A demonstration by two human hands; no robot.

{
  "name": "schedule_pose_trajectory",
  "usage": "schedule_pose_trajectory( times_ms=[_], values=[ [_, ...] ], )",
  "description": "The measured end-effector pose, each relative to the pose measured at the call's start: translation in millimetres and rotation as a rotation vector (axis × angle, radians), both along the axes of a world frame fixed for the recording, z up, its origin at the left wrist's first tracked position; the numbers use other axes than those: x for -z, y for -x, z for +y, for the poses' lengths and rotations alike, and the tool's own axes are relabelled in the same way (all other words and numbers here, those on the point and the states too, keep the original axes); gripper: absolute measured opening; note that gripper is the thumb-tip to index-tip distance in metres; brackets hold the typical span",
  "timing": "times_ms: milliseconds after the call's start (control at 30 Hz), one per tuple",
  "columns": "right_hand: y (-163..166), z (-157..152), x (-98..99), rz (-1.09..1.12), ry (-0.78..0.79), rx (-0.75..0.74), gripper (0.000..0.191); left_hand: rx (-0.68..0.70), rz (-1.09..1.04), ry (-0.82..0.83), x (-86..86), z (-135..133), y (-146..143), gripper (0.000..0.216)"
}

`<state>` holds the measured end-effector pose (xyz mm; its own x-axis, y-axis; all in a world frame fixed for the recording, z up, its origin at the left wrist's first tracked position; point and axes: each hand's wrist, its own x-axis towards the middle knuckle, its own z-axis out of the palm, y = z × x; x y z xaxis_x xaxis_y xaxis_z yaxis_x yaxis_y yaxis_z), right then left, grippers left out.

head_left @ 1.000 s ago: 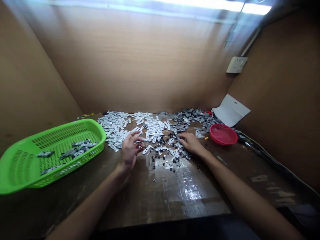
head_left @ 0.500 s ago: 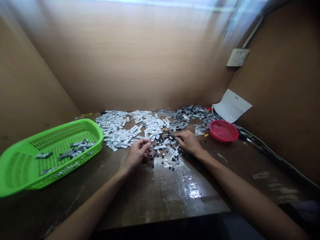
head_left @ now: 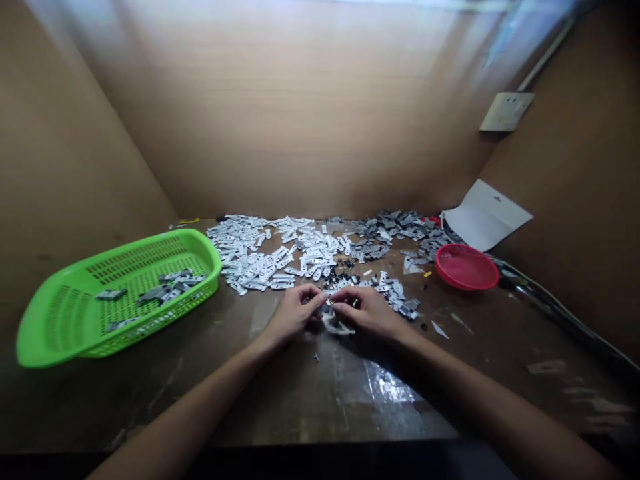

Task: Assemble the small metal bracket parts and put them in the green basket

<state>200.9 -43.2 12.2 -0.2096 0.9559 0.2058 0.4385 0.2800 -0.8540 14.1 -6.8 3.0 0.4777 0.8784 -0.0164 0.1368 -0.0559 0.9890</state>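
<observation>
My left hand (head_left: 299,311) and my right hand (head_left: 369,313) meet over the near side of the scattered parts, fingertips almost touching. Both are closed in a pinch around a small metal part (head_left: 329,302), mostly covered by the fingers. Just below the fingertips, a blurred pale grey piece (head_left: 338,326) shows; whether it is held or lying on the table I cannot tell. Behind the hands lie small black round pieces (head_left: 343,265). Flat silver metal plates (head_left: 395,293) with holes lie beside my right hand.
A green perforated basket (head_left: 55,347) holding several grey metal assemblies stands at left. Silver plates (head_left: 260,267) and darker grey parts (head_left: 400,230) are heaped along the back. A red bowl (head_left: 467,268), white card (head_left: 487,217) and cable (head_left: 545,300) are at right. One tiny pin (head_left: 315,358) lies nearer me.
My right hand has come from the black pieces towards my left hand, and the two now meet. The left hand's fingers have closed in on the part. The view has shifted slightly left.
</observation>
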Motion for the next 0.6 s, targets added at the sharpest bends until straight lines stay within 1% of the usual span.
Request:
schedule_pose_trajectory(
  times_ms=[67,167,233,333,433,600],
  values=[
    [2,-3,-4.9,-0.002,-0.037,0.016,0.032,0.015,0.017,-0.042,1.7,0,1,0.029],
    [2,-5,-7.1,-0.002,-0.049,-0.068,0.036,-0.007,-0.010,-0.078,3.7,-1,-1,0.028],
    [1,-6,-4.5,0.011,-0.050,-0.104,0.038,-0.035,-0.051,-0.062,3.2,-3,-4,0.033],
    [0,-5,1.8,0.064,0.013,-0.109,0.042,-0.009,-0.136,0.011,-1.2,-4,-6,0.042],
    [0,-5,5.2,0.139,0.087,-0.201,0.048,0.031,-0.179,0.040,-6.9,-7,-7,0.049],
    [4,-6,2.8,0.266,0.125,-0.311,0.051,-0.008,-0.195,0.039,-9.4,-12,-8,0.069]
  ],
)
